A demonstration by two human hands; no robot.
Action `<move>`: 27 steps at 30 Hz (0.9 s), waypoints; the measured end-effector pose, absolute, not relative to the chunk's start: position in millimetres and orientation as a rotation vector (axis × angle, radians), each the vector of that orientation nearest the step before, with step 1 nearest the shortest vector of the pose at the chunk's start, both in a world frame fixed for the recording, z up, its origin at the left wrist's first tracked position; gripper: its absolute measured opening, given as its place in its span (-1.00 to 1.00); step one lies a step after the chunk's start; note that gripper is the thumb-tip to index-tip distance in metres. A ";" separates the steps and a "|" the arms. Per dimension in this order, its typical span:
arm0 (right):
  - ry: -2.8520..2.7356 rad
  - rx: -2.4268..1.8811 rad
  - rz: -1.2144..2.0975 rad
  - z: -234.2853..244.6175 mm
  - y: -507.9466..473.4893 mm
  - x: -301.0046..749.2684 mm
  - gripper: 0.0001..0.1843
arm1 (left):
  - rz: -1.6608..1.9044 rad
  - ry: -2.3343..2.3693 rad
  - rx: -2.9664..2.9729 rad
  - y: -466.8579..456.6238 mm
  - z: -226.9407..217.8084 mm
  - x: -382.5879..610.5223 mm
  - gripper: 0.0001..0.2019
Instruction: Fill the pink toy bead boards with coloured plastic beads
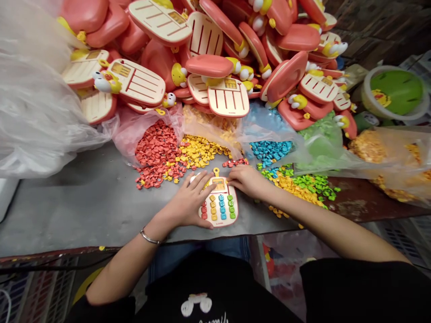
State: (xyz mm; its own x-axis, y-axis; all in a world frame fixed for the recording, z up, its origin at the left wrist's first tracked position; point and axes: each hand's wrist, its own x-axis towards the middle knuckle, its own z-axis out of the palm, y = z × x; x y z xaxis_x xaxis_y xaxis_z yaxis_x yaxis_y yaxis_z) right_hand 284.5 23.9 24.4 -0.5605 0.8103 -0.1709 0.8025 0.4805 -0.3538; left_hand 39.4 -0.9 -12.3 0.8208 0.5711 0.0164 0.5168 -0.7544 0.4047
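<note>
A cream toy board (226,220) with a pink-red rim lies flat on the grey table in front of me. Columns of small red, yellow, blue and green buttons fill its slots, and a yellow ring stands at its top. My left hand (190,201) grips the board's left side, fingers stretched across the upper part and thumb near the lower edge, covering some of the red column. At the upper right corner, beside the small display window, my right hand (247,180) has its fingers pinched together. Whatever is between those fingertips is hidden.
Behind are heaps of red buttons (156,150), yellow buttons (198,151), blue buttons (271,151) and green buttons (314,185), spilling from clear bags. Orange-yellow pieces (292,186) lie right. Similar toy boards (229,99) are piled high at the back. A green basin (397,92) stands far right.
</note>
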 end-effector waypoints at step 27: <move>-2.801 -1.766 1.089 42.1 58.2 276.5 -0.80 | 0.168 0.815 2.604 0.5 -11.6 39.6 0.13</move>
